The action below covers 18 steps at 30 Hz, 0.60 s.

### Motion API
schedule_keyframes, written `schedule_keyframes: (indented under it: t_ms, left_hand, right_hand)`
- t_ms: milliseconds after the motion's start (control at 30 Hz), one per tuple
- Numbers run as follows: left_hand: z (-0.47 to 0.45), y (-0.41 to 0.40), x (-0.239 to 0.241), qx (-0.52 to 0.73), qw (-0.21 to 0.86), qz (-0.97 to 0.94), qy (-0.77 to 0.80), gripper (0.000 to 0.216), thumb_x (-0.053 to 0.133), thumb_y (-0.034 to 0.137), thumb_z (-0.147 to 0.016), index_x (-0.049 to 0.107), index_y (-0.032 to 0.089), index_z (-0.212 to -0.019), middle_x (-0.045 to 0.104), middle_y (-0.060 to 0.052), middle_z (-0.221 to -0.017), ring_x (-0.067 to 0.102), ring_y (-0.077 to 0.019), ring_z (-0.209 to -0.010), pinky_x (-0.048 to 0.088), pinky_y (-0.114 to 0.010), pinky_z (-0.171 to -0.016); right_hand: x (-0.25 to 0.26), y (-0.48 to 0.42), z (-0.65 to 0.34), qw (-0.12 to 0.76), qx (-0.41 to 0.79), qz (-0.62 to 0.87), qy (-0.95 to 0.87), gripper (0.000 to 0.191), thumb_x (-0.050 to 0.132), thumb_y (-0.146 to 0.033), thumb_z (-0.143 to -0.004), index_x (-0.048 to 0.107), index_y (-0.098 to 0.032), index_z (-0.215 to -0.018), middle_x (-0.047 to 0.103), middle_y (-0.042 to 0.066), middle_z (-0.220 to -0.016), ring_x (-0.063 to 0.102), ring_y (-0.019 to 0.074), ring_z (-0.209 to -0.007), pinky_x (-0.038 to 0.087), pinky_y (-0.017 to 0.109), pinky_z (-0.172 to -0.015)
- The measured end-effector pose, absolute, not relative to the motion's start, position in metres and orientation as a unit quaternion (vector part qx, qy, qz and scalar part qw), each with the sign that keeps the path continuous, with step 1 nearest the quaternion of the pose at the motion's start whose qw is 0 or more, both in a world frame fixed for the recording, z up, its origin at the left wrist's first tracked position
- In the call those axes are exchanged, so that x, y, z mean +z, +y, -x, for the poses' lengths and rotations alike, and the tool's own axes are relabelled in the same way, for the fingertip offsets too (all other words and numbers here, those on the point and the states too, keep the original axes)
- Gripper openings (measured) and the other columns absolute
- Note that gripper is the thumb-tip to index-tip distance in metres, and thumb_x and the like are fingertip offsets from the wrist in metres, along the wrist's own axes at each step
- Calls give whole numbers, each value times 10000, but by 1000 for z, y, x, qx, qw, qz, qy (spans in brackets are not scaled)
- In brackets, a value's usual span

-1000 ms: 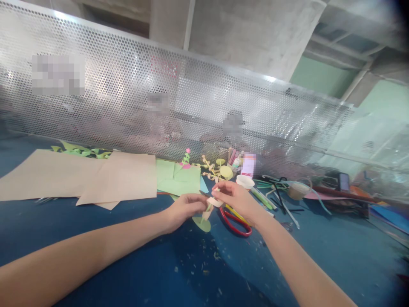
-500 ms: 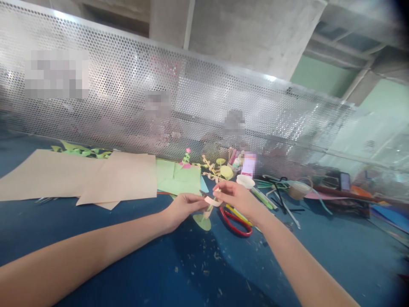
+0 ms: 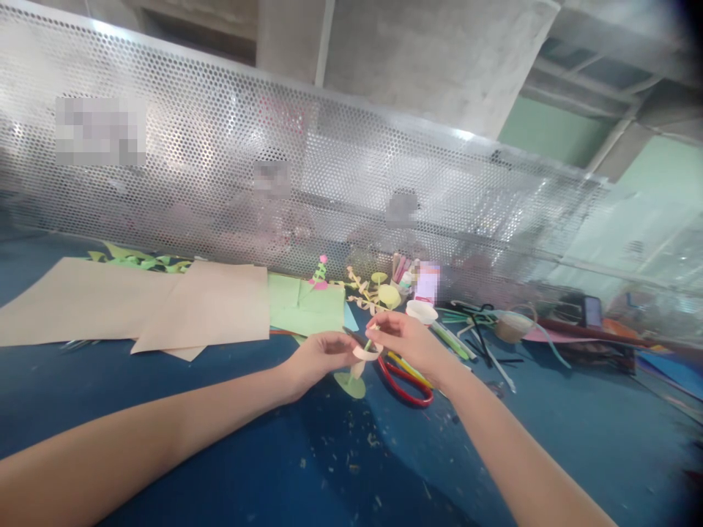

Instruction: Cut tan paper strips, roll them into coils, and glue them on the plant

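Note:
In the middle of the view, my left hand (image 3: 321, 357) pinches a peach paper strip (image 3: 367, 355) that curves around a thin upright stem. My right hand (image 3: 409, 342) has its fingertips closed at the top of this stem (image 3: 370, 342). Below, the stem meets a round green paper disc (image 3: 351, 386) at its foot. Just under my right hand lie scissors with red handles (image 3: 406, 395), their dark blade partly hidden by my fingers. The exact grip of each fingertip is small and partly covered.
Brown paper sheets (image 3: 214, 307) and green sheets (image 3: 324, 311) lie left. Behind my hands stand small paper plants (image 3: 320, 274), a white bowl (image 3: 422, 312) and a phone (image 3: 427, 282). Pens (image 3: 453, 340) and pipe cleaners (image 3: 483, 344) lie right. A perforated metal screen (image 3: 351, 168) runs behind.
My left hand has shifted slightly, and the peach strip now curls more closely around the stem. The green disc has moved slightly right. My right hand stays nearly in place.

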<state>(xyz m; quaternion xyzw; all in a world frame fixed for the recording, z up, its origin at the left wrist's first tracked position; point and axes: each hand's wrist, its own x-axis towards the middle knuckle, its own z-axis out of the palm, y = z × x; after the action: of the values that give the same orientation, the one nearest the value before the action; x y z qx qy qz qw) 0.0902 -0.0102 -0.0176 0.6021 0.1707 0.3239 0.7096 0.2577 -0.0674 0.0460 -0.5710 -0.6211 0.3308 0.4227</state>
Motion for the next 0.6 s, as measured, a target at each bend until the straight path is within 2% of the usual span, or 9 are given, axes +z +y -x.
schedule_keyframes:
  t_ms: [133, 267, 367, 500, 600]
  left_hand:
    - [-90, -10, -19, 326, 717, -592, 173, 158, 692, 229, -679, 650, 147, -807, 680, -25, -751, 613, -126, -705, 440, -250, -734]
    - [-91, -11, -17, 330, 742, -561, 161, 94, 612, 188, -723, 669, 126, -766, 668, -49, -799, 612, -151, -779, 439, -290, -818]
    - [-92, -12, -15, 338, 745, -552, 163, 139, 597, 234, -753, 676, 120, -743, 656, -52, -785, 604, -148, -769, 445, -298, -826]
    - [-93, -12, -17, 333, 738, -565, 158, 220, 631, 331, -745, 677, 133, -829, 669, -61, -840, 611, -156, -779, 446, -321, -833]
    - [-93, -11, -20, 328, 723, -582, 176, 237, 656, 341, -723, 686, 128, -820, 684, -73, -851, 617, -169, -809, 439, -319, -848]
  right_hand:
    - [46, -68, -258, 419, 323, 581, -619, 262, 643, -405, -681, 586, -178, -800, 590, -1, -723, 558, 133, -649, 434, 263, -624]
    - [45, -67, -259, 416, 311, 582, -627, 271, 643, -415, -680, 591, -177, -800, 600, 0, -726, 567, 139, -674, 435, 264, -638]
    - [43, -67, -260, 416, 312, 577, -630, 266, 645, -412, -679, 591, -179, -798, 608, 0, -734, 575, 143, -684, 439, 267, -645]
    - [42, -67, -260, 414, 321, 571, -632, 264, 643, -405, -688, 583, -179, -810, 612, 4, -745, 580, 144, -686, 446, 267, -643]
    - [42, -66, -260, 414, 315, 568, -638, 270, 640, -408, -693, 581, -174, -814, 613, 6, -753, 579, 142, -691, 448, 269, -656]
